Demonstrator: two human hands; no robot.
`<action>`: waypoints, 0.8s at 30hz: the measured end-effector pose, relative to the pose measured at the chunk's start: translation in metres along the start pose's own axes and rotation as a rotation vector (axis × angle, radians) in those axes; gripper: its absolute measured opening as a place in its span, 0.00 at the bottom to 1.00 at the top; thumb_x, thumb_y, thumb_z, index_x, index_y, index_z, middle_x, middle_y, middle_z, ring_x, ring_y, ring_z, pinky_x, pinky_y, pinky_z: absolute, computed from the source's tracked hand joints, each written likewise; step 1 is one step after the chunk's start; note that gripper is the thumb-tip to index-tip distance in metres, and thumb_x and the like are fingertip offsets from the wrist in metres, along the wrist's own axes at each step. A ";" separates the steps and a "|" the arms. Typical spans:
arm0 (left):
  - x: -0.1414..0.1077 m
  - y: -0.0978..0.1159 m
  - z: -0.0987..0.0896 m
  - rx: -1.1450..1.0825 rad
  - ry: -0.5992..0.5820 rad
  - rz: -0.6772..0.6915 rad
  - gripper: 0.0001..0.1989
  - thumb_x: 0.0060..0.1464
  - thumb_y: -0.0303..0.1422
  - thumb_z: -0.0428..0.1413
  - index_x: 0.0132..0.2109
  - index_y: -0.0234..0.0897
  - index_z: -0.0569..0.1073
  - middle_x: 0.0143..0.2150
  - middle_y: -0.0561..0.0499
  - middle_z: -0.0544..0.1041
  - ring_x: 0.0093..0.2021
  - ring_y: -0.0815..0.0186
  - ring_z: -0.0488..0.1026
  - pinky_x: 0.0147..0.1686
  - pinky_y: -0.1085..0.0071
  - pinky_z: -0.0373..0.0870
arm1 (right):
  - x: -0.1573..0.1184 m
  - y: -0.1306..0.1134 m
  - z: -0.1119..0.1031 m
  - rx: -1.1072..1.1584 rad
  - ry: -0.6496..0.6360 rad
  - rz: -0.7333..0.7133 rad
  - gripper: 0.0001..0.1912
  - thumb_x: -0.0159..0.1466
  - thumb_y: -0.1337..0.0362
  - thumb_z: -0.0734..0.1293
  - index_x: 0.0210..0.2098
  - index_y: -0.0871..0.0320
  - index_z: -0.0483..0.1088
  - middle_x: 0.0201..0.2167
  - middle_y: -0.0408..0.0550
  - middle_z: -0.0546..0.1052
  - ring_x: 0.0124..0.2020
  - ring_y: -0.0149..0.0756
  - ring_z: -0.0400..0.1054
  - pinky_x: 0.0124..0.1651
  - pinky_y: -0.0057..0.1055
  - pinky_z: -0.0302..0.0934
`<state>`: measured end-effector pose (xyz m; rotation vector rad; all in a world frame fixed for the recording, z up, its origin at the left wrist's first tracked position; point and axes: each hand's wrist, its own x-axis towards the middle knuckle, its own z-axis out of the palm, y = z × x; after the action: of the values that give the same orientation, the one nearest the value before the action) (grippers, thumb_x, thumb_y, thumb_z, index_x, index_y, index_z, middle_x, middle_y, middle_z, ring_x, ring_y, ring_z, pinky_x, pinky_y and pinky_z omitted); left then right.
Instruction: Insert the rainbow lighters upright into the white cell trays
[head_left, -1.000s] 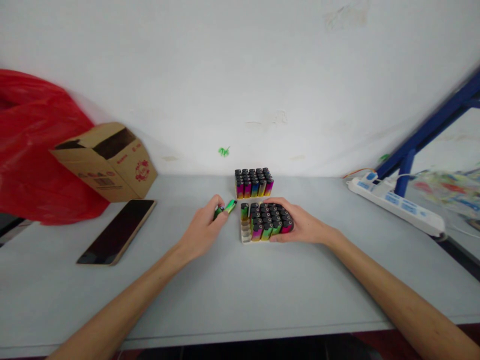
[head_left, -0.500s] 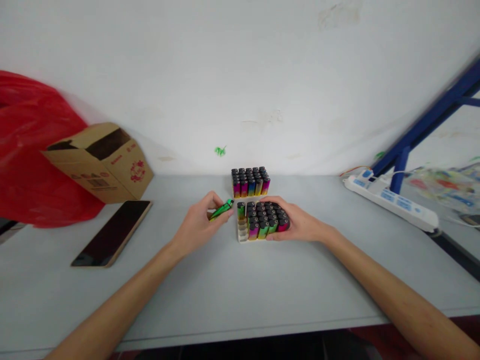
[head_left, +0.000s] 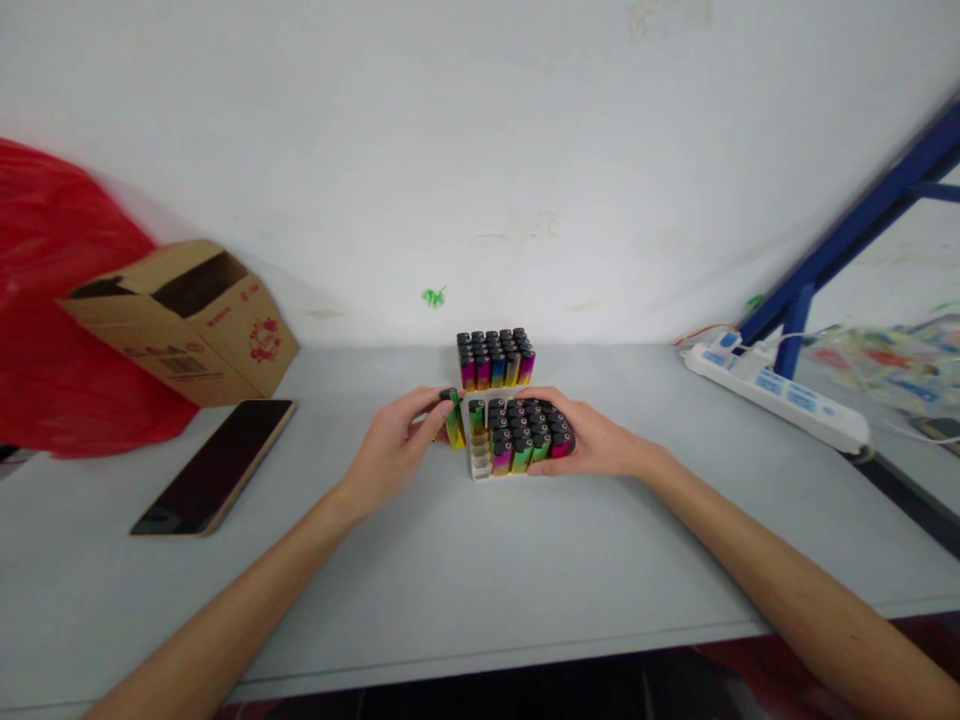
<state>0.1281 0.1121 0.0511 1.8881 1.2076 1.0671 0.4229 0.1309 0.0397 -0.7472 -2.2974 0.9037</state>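
Observation:
Between its thumb and fingers my left hand (head_left: pixel 400 436) holds a green and yellow lighter (head_left: pixel 454 424), nearly upright, just left of a white tray (head_left: pixel 480 473). Black-topped lighters (head_left: pixel 522 440) in several colours fill most of that tray. Its left column has a green lighter (head_left: pixel 477 418) at the back and bare slots in front of it. My right hand (head_left: pixel 592 440) is wrapped round the right side of the tray's lighters. Behind, near the wall, stands a second block of lighters (head_left: pixel 496 362).
At the left lie a dark phone (head_left: pixel 215 468), an open cardboard box (head_left: pixel 202 325) and a red plastic bag (head_left: pixel 67 300). A white power strip (head_left: pixel 776 398) with cables lies at the right by a blue metal frame (head_left: pixel 840 240).
The lighter in my left hand has turned from slanted to nearly upright. My right hand keeps its hold on the block. The whole view has shifted slightly.

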 end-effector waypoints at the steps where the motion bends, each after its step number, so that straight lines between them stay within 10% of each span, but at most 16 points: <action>1: -0.001 -0.001 0.002 -0.019 -0.001 0.004 0.17 0.67 0.43 0.53 0.48 0.35 0.79 0.42 0.46 0.80 0.37 0.63 0.79 0.39 0.67 0.80 | 0.000 0.000 0.000 -0.001 -0.001 -0.002 0.45 0.59 0.54 0.79 0.69 0.50 0.57 0.63 0.52 0.71 0.60 0.49 0.70 0.63 0.45 0.66; 14: -0.007 -0.002 0.005 0.308 -0.031 0.461 0.15 0.69 0.31 0.55 0.59 0.40 0.77 0.50 0.46 0.81 0.47 0.65 0.79 0.51 0.69 0.76 | 0.001 -0.001 0.000 -0.012 -0.001 -0.008 0.46 0.59 0.55 0.79 0.69 0.49 0.55 0.64 0.52 0.70 0.62 0.48 0.69 0.65 0.46 0.65; 24: -0.010 -0.012 0.013 0.322 -0.050 0.345 0.20 0.69 0.33 0.55 0.66 0.45 0.70 0.47 0.50 0.82 0.42 0.66 0.80 0.47 0.69 0.77 | 0.000 -0.001 0.000 -0.004 -0.008 -0.007 0.45 0.59 0.55 0.79 0.69 0.49 0.56 0.62 0.52 0.71 0.60 0.48 0.70 0.64 0.46 0.66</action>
<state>0.1322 0.1065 0.0325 2.4243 1.0998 1.0371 0.4227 0.1306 0.0409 -0.7378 -2.3074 0.9008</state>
